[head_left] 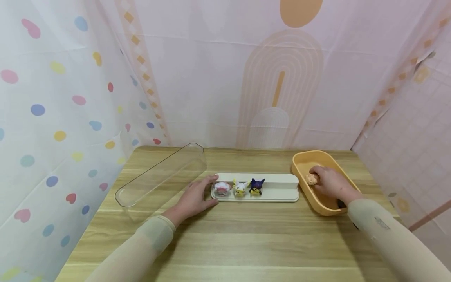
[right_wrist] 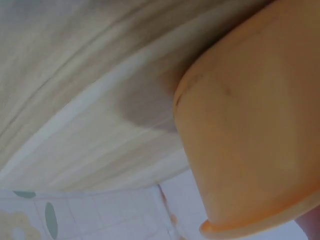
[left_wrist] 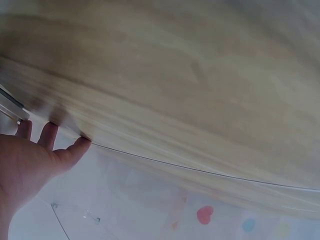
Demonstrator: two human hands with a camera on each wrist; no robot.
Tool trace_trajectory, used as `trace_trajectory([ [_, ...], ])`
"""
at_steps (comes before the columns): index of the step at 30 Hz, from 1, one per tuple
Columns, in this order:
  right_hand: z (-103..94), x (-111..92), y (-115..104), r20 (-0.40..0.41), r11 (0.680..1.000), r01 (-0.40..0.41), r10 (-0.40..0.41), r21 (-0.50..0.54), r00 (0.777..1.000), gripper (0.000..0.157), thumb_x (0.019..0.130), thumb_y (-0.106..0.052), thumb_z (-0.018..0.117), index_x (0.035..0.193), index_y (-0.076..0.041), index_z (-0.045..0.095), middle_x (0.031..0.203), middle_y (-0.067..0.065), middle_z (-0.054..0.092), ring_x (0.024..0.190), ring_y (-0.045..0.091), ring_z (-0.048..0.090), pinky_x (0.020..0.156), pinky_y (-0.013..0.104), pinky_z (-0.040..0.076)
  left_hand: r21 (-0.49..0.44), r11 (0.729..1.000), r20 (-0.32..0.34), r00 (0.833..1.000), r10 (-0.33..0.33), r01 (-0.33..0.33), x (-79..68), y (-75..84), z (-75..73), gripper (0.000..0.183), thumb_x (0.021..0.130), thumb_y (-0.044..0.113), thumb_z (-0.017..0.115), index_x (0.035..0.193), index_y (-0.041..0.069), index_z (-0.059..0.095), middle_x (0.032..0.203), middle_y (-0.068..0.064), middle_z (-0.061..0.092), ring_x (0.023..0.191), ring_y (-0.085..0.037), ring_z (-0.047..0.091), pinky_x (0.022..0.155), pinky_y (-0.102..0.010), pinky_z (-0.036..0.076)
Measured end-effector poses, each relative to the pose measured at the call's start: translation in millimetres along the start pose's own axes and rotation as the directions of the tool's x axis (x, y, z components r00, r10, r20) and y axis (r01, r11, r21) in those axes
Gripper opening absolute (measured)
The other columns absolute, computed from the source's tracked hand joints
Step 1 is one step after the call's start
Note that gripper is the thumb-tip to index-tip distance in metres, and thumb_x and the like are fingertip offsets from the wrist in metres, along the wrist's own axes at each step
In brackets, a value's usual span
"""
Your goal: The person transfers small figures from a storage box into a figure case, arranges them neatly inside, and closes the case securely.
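A cream display base [head_left: 278, 194] with a raised back step lies across the table. On its left half stand three small figurines in a row: a white and pink one [head_left: 222, 188], a white and yellow one [head_left: 240, 188] and a dark purple one [head_left: 256, 187]. My left hand [head_left: 193, 199] touches the base's left end, thumb and fingers spread around it. Inside the orange bin [head_left: 305, 156] on the right, my right hand [head_left: 331, 183] pinches a small tan figurine [head_left: 311, 179]. The right wrist view is mostly filled by the bin's outer wall [right_wrist: 250, 125].
A clear plastic cover [head_left: 160, 178] lies slantwise on the table's left side, close beyond my left hand. A dark item [head_left: 341, 203] sits in the bin's near end, partly behind my right wrist. Patterned curtains [head_left: 211, 78] rise behind the wooden table [head_left: 239, 243].
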State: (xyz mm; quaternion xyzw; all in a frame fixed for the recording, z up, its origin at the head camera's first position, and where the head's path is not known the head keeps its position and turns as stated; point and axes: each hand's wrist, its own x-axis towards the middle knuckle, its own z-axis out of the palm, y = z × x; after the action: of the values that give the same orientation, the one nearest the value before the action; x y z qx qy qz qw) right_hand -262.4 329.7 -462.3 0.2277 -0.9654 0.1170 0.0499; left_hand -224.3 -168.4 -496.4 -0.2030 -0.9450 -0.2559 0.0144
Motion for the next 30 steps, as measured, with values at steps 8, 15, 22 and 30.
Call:
trace_trajectory([
  [8,0.2,-0.6,7.0,0.061,0.980,-0.102,0.093,0.168,0.994,0.041,0.081,-0.004,0.083,0.114,0.001,0.059,0.094,0.011,0.066,0.080,0.021,0.059,0.072,0.036,0.052,0.011,1.000,0.006,1.000,0.004,-0.004,1.2,0.6,1.3,0.084,0.089,0.032,0.090,0.159,0.020,0.046,0.152,-0.009,0.065,0.136,-0.042,0.062,0.123,-0.070,0.034],
  [15,-14.8,-7.2,9.1,0.053,0.963,-0.157,0.149,0.220,0.987,0.038,0.085,-0.012,0.084,0.118,0.000,0.071,0.104,0.016,0.074,0.088,0.025,0.065,0.079,0.043,0.055,-0.001,1.000,0.012,1.000,-0.009,0.009,0.4,0.0,0.2,0.085,0.089,0.032,0.089,0.161,0.020,0.044,0.154,-0.007,0.063,0.138,-0.043,0.060,0.125,-0.069,0.032],
  [22,-19.7,-3.2,0.8,0.038,0.944,-0.214,0.211,0.250,0.977,0.052,0.090,-0.020,0.086,0.131,0.005,0.065,0.112,0.020,0.073,0.105,0.038,0.068,0.091,0.055,0.056,-0.005,1.000,0.008,1.000,-0.010,0.010,-1.3,-1.4,-0.9,0.085,0.089,0.031,0.089,0.161,0.020,0.045,0.153,-0.008,0.064,0.138,-0.043,0.060,0.125,-0.069,0.032],
  [30,-3.8,3.1,-8.6,-0.077,0.954,-0.164,0.188,0.251,0.979,0.047,0.089,-0.010,0.085,0.126,0.010,0.065,0.112,0.025,0.072,0.097,0.036,0.068,0.086,0.048,0.058,-0.006,1.000,0.014,1.000,-0.014,0.014,-0.6,0.2,-0.6,0.085,0.090,0.032,0.089,0.161,0.020,0.044,0.153,-0.009,0.064,0.139,-0.043,0.059,0.126,-0.070,0.031],
])
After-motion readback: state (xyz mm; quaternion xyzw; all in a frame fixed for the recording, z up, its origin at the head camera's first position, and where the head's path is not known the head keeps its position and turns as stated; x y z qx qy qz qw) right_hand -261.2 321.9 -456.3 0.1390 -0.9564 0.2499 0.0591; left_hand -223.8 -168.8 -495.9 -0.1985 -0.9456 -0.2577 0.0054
